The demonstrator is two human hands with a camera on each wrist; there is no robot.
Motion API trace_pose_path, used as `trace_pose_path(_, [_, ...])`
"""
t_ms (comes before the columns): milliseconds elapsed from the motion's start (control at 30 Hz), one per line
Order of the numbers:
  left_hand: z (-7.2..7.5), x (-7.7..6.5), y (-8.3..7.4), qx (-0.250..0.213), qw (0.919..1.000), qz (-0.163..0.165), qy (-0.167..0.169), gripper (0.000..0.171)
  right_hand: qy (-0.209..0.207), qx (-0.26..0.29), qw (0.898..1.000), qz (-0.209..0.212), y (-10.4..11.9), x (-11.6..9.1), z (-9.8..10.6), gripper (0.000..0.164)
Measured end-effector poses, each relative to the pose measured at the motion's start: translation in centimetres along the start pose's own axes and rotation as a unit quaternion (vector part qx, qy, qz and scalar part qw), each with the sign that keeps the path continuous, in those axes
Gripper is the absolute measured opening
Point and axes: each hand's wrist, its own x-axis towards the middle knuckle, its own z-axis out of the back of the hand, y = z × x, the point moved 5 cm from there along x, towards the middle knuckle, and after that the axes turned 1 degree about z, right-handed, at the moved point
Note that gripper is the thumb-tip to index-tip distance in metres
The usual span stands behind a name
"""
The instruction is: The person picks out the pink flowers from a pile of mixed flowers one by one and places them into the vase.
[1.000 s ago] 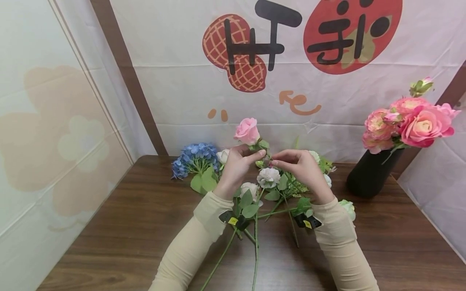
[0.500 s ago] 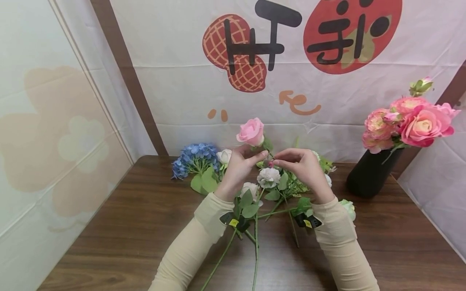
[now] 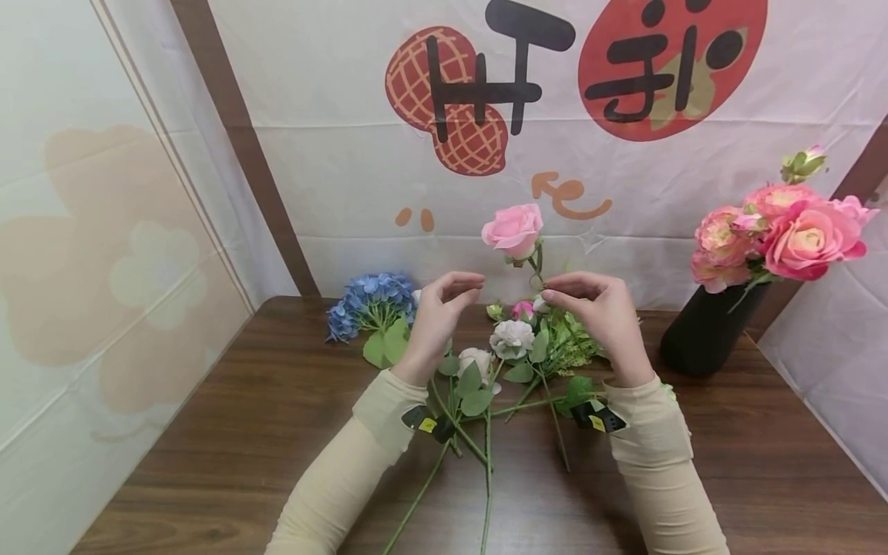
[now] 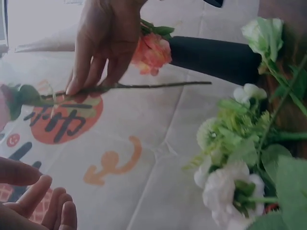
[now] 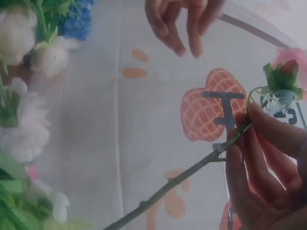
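A pink rose point(image 3: 513, 230) is held up above the other flowers, its bloom tipped to the left. My right hand point(image 3: 598, 312) pinches its green stem point(image 5: 177, 179) just below the bloom, between thumb and fingertips. In the right wrist view the stem runs down and left, away from the right hand point(image 5: 268, 177). My left hand point(image 3: 444, 316) is to the left of the rose, apart from it, with loosely bent fingers and nothing in them. A white flower point(image 3: 512, 339) and a pale rose point(image 3: 475, 362) lie on the table below the hands.
Blue hydrangea point(image 3: 372, 304) lies at the table's back left. On the right a black vase point(image 3: 711, 331) holds several pink flowers point(image 3: 798, 231). Loose stems point(image 3: 488, 478) cross the wooden table point(image 3: 229, 462). A printed cloth point(image 3: 333, 169) hangs behind.
My left hand has let go of the pink rose and drawn back left. The right hand has carried the rose up and to the right.
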Motion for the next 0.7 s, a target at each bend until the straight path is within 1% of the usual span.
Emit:
trace_pose_path(167, [1.2,-0.1,0.7,0.015,0.9998,0.009,-0.013,0.022,-0.054,-0.039,0.998,0.015,0.0,0.0,1.3,0.023])
trace_pose_path(267, [1.9,-0.1,1.1,0.019,0.9995,0.013,-0.022,0.021,-0.089,-0.049,0.995,0.022,-0.1,0.0,2.2,0.022])
trace_pose_path(433, [3.0,0.0,1.6,0.018,0.9991,0.015,-0.034,0.021,-0.128,-0.043,0.99,0.027,-0.5,-0.1,3.6,0.021])
trace_pose_path(700, [3.9,-0.1,1.9,0.007,0.9991,0.027,-0.033,0.022,-0.173,-0.034,0.984,0.032,-1.0,-0.3,5.9,0.019])
